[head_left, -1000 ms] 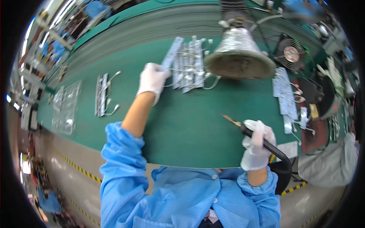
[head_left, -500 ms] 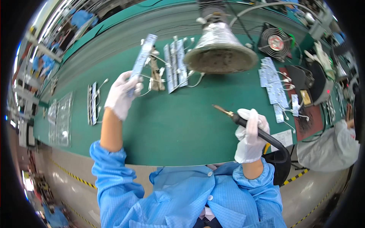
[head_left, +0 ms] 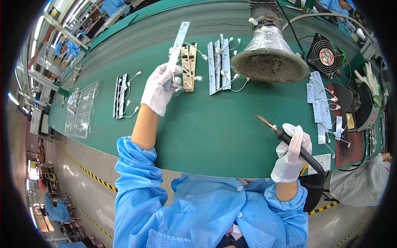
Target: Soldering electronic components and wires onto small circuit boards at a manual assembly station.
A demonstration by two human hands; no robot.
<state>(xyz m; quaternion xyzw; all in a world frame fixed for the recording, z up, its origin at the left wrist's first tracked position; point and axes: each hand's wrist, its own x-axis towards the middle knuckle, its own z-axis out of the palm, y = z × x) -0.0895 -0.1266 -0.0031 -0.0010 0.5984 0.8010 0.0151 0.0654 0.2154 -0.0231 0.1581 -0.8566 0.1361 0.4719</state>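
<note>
- Head cam, left side: the left hand (head_left: 158, 87) in a white glove is closed around the lower end of a long, narrow, pale blue-white circuit strip (head_left: 180, 40), which slants up and a bit right over the green-topped desk (head_left: 211, 136).
- Just right of that strip there are narrow tan circuit boards (head_left: 185, 62) lying on the desk, with white connectors and wires around them.
- Right hand (head_left: 292, 153), also white-gloved, has its fingers wrapped round a black-handled soldering iron with a metal tip (head_left: 281, 133). Tip points up-left over the desk, can't tell how high.
- Between the hands, further back: a few pale blue strips with white wires (head_left: 226, 62), right next to a foil-wrapped, funnel-shaped hood (head_left: 268, 58).
- Far right: a bunch of overlapping pale blue strips (head_left: 320, 105), below a round black-grilled fan (head_left: 326, 56).
- Far left: more thin wired strips (head_left: 122, 97), then a clear plastic tray (head_left: 82, 124).
</note>
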